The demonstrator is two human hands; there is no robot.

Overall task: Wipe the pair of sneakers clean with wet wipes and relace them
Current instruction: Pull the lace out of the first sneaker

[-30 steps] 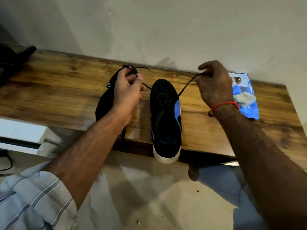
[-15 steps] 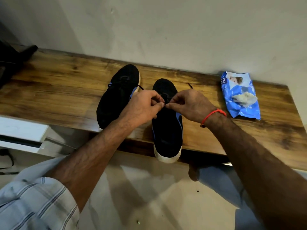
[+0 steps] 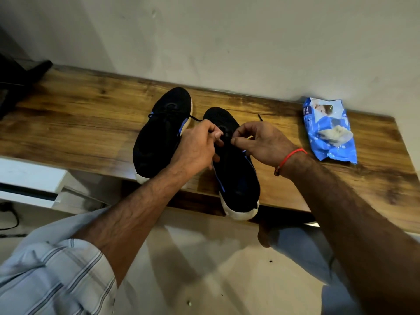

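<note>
Two black sneakers with blue trim and white soles stand side by side on the wooden bench (image 3: 79, 123), toes toward the wall. The right sneaker (image 3: 236, 178) overhangs the front edge with its heel. Both hands meet over its laces. My left hand (image 3: 197, 146) pinches one black lace strand, and my right hand (image 3: 261, 142) pinches the other; the lace ends (image 3: 260, 117) stick out past the hands. The left sneaker (image 3: 159, 133) lies partly behind my left hand. A blue wet-wipes pack (image 3: 329, 130), a wipe poking from its opening, lies at the right.
A pale wall runs right behind the bench. A dark object (image 3: 20, 80) sits at the bench's far left end. A white unit (image 3: 29, 178) stands below left, with a cable (image 3: 9, 217) on the tiled floor. My knee (image 3: 302, 244) is under the bench edge.
A second ago my hands were spread wide, pulling the lace taut to both sides. They have come together over the right sneaker's lacing and now work the strands close up.
</note>
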